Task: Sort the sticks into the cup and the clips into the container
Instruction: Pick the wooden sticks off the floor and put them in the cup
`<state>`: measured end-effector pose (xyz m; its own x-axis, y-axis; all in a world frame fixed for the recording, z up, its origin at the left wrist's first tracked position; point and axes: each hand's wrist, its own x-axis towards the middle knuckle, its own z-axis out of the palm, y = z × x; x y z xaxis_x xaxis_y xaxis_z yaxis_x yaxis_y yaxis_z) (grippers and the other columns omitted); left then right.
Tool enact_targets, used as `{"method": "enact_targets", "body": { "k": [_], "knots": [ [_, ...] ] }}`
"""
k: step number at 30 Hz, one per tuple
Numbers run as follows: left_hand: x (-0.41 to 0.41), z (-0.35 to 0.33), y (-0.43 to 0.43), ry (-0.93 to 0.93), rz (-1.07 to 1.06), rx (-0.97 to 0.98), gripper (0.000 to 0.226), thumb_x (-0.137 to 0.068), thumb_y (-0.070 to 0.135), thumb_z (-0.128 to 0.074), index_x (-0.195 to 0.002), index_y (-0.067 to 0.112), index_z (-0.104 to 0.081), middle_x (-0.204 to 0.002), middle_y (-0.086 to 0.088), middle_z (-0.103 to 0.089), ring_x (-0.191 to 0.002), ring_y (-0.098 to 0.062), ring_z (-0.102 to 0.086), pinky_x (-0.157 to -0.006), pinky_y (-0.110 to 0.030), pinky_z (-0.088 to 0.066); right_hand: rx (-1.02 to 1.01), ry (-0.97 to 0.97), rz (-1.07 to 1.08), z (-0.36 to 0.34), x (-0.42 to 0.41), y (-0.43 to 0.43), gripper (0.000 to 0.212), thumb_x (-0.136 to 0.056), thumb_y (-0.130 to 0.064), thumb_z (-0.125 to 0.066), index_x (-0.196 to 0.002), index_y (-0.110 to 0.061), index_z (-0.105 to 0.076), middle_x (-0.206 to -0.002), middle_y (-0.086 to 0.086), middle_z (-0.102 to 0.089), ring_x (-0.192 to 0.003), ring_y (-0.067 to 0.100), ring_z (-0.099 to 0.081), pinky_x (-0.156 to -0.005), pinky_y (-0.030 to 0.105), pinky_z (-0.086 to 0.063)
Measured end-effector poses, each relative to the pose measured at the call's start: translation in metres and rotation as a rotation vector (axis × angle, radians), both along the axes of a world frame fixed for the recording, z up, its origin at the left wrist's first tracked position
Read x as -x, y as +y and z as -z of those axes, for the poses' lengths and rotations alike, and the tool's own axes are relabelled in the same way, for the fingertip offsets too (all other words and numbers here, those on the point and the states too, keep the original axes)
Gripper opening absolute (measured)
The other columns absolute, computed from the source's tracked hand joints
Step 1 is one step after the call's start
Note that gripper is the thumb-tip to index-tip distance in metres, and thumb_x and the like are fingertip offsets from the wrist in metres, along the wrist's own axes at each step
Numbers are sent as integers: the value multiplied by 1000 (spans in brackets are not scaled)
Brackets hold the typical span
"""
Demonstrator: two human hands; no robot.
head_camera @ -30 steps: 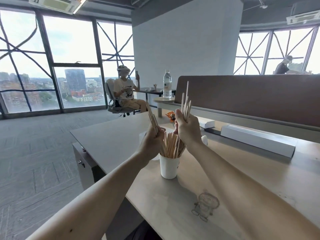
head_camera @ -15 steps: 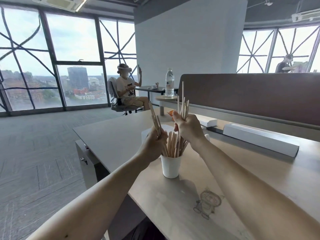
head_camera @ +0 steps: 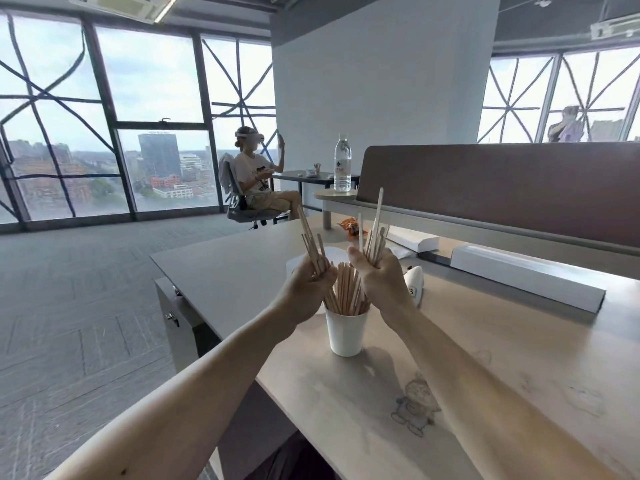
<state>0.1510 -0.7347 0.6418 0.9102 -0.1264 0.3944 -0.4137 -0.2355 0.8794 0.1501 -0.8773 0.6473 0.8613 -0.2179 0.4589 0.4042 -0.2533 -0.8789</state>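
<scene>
Above cup [head_camera: 346, 332]: left hand [head_camera: 306, 284], right hand [head_camera: 379, 277] fingers apparently closed, each gripping sticks [head_camera: 375, 233].

High-rise office: desk [head_camera: 242, 271], partition [head_camera: 502, 188], swivel chair [head_camera: 235, 188].

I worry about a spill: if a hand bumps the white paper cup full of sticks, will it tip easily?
Probably yes. The cup looks thin, tall and narrow at its base. The sticks rise far above its rim and fan outward, so it is likely top-heavy. A sideways push might also slide it on the smooth table.
</scene>
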Motion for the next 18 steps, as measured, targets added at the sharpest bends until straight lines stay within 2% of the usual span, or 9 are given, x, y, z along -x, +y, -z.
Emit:
{"method": "enact_targets", "body": {
  "k": [2, 5, 6, 8, 10, 15, 18],
  "knots": [
    [1, -1, 2, -12, -7, -11, 20, -95, 11, -58, -80, 20, -50, -74, 3, -52, -68, -9, -49, -64, -25, -40, -4, 12, -14, 1, -1, 0, 45, -93, -33, -65, -85, 10, -60, -65, 12, -56, -55, 16, -54, -55, 32, -44],
    [4, -4, 3, -34, -15, 16, 17, -93, 7, -63, -80, 15, -53, -72, 4, -53, -56, 3, -52, -53, -12, -41, 48, 17, -39, -1, 0, -1, 27, -91, -32, -69, -79, -8, -65, -71, 6, -64, -56, 5, -61, -53, 24, -49],
    [4, -4, 3, -34, -17, 27, 15, -92, 7, -64, -82, 13, -54, -72, 3, -54, -55, 5, -53, -52, -12, -43, 71, -4, -42, -1, -1, -2, 23, -89, -31, -71, -75, -13, -65, -70, 4, -65, -57, 5, -62, -53, 26, -50],
    [3, -5, 3, -11, -16, 22, 13, -91, 11, -66, -84, 14, -56, -76, 0, -58, -64, -2, -59, -61, -23, -54, 106, -41, -15, 2, -4, -4, 21, -85, -31, -76, -72, -20, -63, -71, 5, -66, -63, 12, -64, -61, 34, -53],
    [2, -4, 3, 20, -12, -5, 12, -91, 16, -67, -86, 19, -57, -79, 0, -61, -74, -12, -63, -71, -37, -57, 123, -42, 16, 3, -6, -6, 25, -81, -38, -79, -75, -21, -61, -77, 9, -67, -69, 20, -66, -65, 36, -55],
    [4, -7, 3, -4, -41, 11, 14, -90, 22, -68, -88, 25, -55, -89, -1, -61, -78, -13, -63, -63, -35, -55, 91, 22, -32, 0, -1, -7, 36, -89, -41, -69, -83, -6, -65, -69, 3, -63, -63, 12, -59, -62, 30, -48],
    [6, -14, 5, -12, -74, 17, 15, -94, 27, -63, -103, 22, -53, -102, -3, -60, -88, -20, -64, -67, -42, -60, 77, 79, -49, -2, 1, -6, 31, -93, -45, -61, -90, -14, -63, -78, -4, -63, -72, 9, -60, -63, 22, -45]
  ]
}}
